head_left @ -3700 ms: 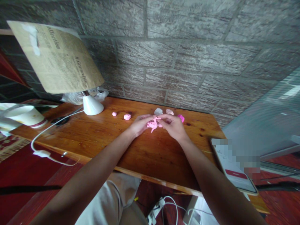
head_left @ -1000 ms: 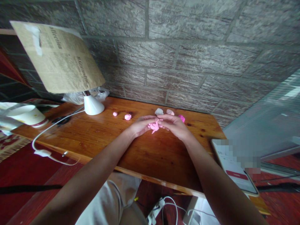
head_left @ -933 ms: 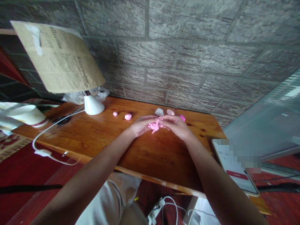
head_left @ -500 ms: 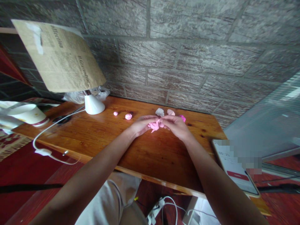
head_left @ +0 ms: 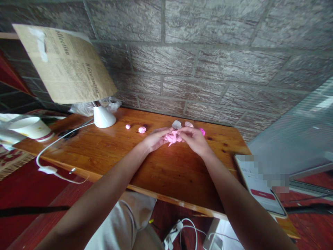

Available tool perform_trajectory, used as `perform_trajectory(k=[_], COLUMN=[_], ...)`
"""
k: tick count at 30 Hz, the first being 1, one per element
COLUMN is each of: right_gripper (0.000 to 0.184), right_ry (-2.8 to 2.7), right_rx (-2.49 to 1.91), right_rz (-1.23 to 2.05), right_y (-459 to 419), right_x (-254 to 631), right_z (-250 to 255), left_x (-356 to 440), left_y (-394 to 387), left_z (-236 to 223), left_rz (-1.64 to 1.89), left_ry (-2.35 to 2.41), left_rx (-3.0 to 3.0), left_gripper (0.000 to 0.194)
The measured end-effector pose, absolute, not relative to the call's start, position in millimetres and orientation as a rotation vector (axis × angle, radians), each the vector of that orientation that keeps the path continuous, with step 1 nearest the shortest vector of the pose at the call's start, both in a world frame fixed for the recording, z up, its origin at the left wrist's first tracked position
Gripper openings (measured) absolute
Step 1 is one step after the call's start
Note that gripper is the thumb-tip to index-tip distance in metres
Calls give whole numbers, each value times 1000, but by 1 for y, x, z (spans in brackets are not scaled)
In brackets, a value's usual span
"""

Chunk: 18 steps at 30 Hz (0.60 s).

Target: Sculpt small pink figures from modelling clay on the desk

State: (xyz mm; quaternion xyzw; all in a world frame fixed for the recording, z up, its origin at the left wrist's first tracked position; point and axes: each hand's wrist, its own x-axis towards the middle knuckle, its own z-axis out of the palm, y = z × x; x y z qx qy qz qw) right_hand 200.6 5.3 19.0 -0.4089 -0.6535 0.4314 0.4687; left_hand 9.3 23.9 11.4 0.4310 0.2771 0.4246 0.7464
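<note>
Above the middle of the wooden table, my left hand and my right hand pinch a crumpled pink piece between them. It is soft and irregular, with a pointed end hanging down; whether it is paper or clay I cannot tell. Fingers cover part of it. Behind the hands lie a white piece, a pale pink piece and a bright magenta piece. Left of my left hand rest a crumpled pink ball and a smaller pink ball.
On the wooden table, a lamp with a printed paper shade stands at the left, its white cord trailing over the edge. A paper cup is further left. A phone lies at the right edge. Behind rises a brick wall.
The fingers of my right hand have shifted slightly on the pink piece, pulling up a bit of it. The other pieces stay put; the view has tilted a little.
</note>
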Motion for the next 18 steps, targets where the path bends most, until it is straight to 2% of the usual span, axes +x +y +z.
perform_trajectory(k=[8, 15, 18], right_gripper=[36, 44, 40], right_ry=[-1525, -1458, -1500], right_rx=[-1051, -1050, -1052], right_rz=[1086, 1142, 1113], right_y=[3, 5, 5], right_x=[200, 200, 200], right_z=[21, 20, 19], left_x=[10, 10, 11], left_y=[24, 25, 24], left_z=[6, 4, 6], left_rz=[948, 1008, 1025], left_ry=[641, 686, 693], left_rx=[984, 985, 972], left_gripper=[34, 36, 37])
